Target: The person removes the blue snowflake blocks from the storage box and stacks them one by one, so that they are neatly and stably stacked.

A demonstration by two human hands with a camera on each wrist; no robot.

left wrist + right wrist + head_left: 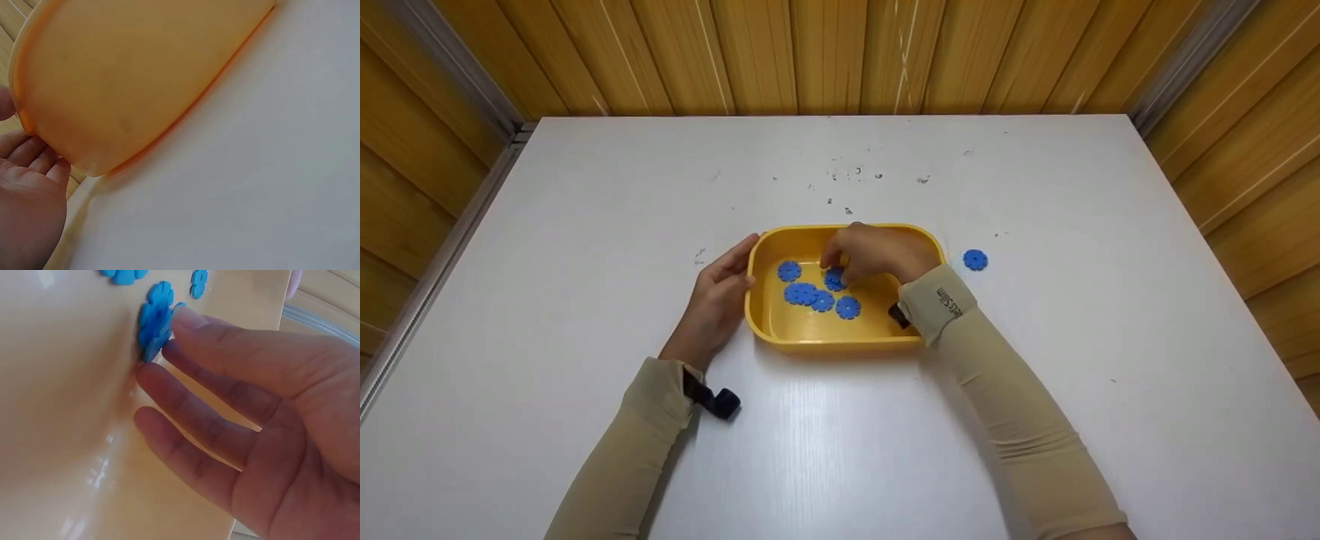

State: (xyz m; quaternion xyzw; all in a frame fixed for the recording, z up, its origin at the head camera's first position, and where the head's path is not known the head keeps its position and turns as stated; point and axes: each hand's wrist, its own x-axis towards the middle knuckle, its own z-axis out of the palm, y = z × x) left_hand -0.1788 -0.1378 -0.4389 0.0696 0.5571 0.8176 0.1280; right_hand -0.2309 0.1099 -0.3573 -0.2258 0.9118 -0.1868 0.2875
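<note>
A yellow plastic tub (840,343) with rounded corners stands on the white table. My left hand (720,304) holds its left end, thumb by the rim and fingers against the outer wall (129,84). Inside the tub, my right hand (877,251) pinches a blue notched plastic disc (160,340) between thumb and fingers. That disc is tilted and seems to overlap another one. To its left and front lie several similar blue discs (848,307) on the tub floor, some overlapping. The right hand's fingertips are partly hidden in the head view.
One more blue disc (976,259) lies on the table (1072,315), right of the tub. Small dark marks (847,210) dot the surface behind the tub. Wood-patterned panels (825,60) rise along the back and sides. Both wrists carry a black camera mount (724,403).
</note>
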